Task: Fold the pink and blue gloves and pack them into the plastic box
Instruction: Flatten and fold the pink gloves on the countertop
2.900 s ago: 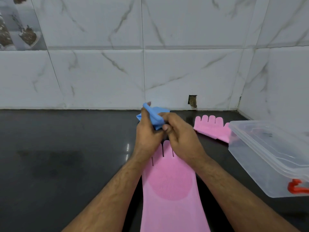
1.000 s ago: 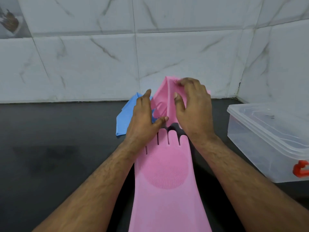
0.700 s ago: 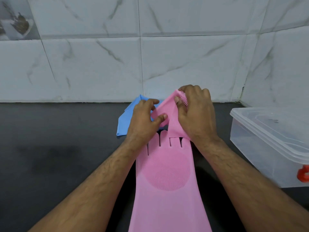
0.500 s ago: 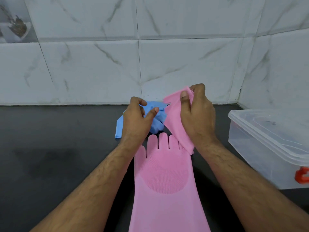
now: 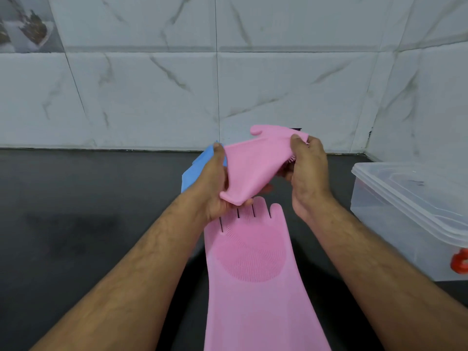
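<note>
In the head view, a pink glove [image 5: 255, 163] is held up above the dark desk [image 5: 88, 224] between both hands. Its cuff end is gripped by the left hand [image 5: 215, 188], whose fingers are curled under the lower edge, while its finger end is pinched by the right hand [image 5: 306, 173], the thumb laid on top and the fingers tucked beneath. The glove is stretched slantwise from lower left to upper right, its thumb pointing up toward the tiled wall [image 5: 152, 92].

A second pink glove [image 5: 253, 287] is laid flat on the desk directly below the hands, palm bristles up, its fingertips just under the left hand. A blue glove [image 5: 195, 171] is seen behind the left hand, mostly hidden by it; whether it is touched cannot be told. A clear plastic box [image 5: 405, 219] with its lid on is set on the desk to the right, well apart from the right hand.
</note>
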The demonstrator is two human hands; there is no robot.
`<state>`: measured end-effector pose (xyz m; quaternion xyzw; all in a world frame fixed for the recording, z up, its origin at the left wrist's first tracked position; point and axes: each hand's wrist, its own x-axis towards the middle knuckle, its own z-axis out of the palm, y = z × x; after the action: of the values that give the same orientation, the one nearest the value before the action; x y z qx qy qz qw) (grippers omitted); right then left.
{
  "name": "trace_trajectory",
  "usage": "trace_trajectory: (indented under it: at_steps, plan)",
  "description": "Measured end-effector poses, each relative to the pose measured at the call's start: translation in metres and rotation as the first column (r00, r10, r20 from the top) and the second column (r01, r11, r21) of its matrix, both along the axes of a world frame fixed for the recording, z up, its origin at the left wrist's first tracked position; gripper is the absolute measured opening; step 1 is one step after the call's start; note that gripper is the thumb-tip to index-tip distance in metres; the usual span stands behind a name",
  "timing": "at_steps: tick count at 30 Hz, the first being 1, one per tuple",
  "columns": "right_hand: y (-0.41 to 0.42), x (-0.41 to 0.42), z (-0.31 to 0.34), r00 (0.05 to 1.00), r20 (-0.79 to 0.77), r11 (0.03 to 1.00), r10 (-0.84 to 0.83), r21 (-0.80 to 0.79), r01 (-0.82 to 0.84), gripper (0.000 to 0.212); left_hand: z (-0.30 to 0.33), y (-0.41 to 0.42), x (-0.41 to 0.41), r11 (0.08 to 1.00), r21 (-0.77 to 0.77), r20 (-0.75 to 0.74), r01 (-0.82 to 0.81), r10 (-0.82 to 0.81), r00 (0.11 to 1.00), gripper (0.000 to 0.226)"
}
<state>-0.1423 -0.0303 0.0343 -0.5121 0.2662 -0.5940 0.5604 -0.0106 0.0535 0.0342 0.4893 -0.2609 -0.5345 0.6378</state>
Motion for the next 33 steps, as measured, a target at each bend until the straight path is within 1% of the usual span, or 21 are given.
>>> trace_trajectory:
  at_steps: [1,3,5,6,9,11,12,15,16,19,23,25,27,30,32,33]
  plan:
    - [0.000,0.001,-0.001,0.998,0.014,0.998,0.060,0.031,-0.061,0.028,0.002,0.001,0.006,1.000,-0.008,-0.033,0.028,-0.028,0.999,0.088]
    - [0.001,0.000,-0.001,0.994,0.024,0.993,0.107,0.053,-0.108,0.040,0.006,0.003,0.012,0.999,-0.035,-0.070,0.024,-0.026,0.997,0.080]
    - [0.003,0.000,-0.001,0.993,-0.041,0.994,0.108,0.019,-0.107,0.037,0.009,0.005,0.015,0.996,-0.077,-0.113,-0.037,0.028,0.993,0.066]
    - [0.004,-0.001,-0.001,0.990,-0.084,0.994,0.113,0.000,-0.113,0.037,0.008,0.004,0.016,0.993,-0.087,-0.101,-0.077,0.068,0.993,0.058]
    - [0.009,-0.001,-0.001,0.970,-0.193,0.986,0.148,-0.053,-0.161,0.046,0.007,0.001,0.016,0.984,-0.086,-0.054,-0.157,0.153,0.987,0.032]
    - [0.011,-0.001,-0.001,0.961,-0.225,0.982,0.164,-0.057,-0.181,0.038,0.007,0.002,0.016,0.980,-0.089,-0.070,-0.179,0.173,0.982,0.019]
    - [0.012,-0.002,-0.001,0.957,-0.238,0.983,0.167,-0.037,-0.181,0.039,0.007,0.002,0.018,0.974,-0.087,-0.095,-0.207,0.199,0.975,0.017]
    - [0.010,-0.005,-0.001,0.935,-0.299,0.982,0.189,0.057,-0.181,0.079,0.007,-0.001,0.023,0.954,-0.100,-0.182,-0.284,0.263,0.948,0.014]
    - [0.009,-0.006,-0.001,0.930,-0.305,0.978,0.206,0.081,-0.191,0.086,0.007,-0.002,0.025,0.952,-0.112,-0.193,-0.286,0.261,0.946,0.013]
    - [0.002,-0.005,-0.002,0.922,-0.279,0.961,0.267,0.148,-0.234,0.094,0.006,-0.006,0.028,0.966,-0.138,-0.189,-0.218,0.190,0.963,0.006]
    - [-0.009,-0.006,0.000,0.912,-0.121,0.894,0.391,0.284,-0.346,0.107,0.004,-0.011,0.034,0.982,-0.078,-0.145,-0.174,0.161,0.976,0.004]
    - [-0.015,-0.006,-0.002,0.903,-0.067,0.859,0.425,0.345,-0.379,0.102,0.002,-0.012,0.034,0.984,-0.082,-0.178,-0.159,0.143,0.974,0.007]
    - [-0.016,-0.006,-0.006,0.890,-0.080,0.832,0.448,0.401,-0.383,0.083,0.002,-0.011,0.032,0.985,-0.099,-0.193,-0.139,0.118,0.974,0.010]
    - [-0.015,-0.004,-0.013,0.846,-0.066,0.761,0.529,0.479,-0.438,0.048,-0.002,-0.012,0.028,0.989,-0.104,-0.142,-0.101,0.086,0.986,0.011]
    - [-0.014,-0.004,-0.018,0.820,-0.017,0.721,0.573,0.487,-0.493,0.035,-0.007,-0.012,0.025,0.988,-0.116,-0.126,-0.102,0.087,0.988,0.016]
    - [-0.013,-0.004,-0.021,0.815,-0.021,0.724,0.579,0.472,-0.503,0.028,-0.010,-0.011,0.024,0.988,-0.119,-0.113,-0.101,0.087,0.990,0.021]
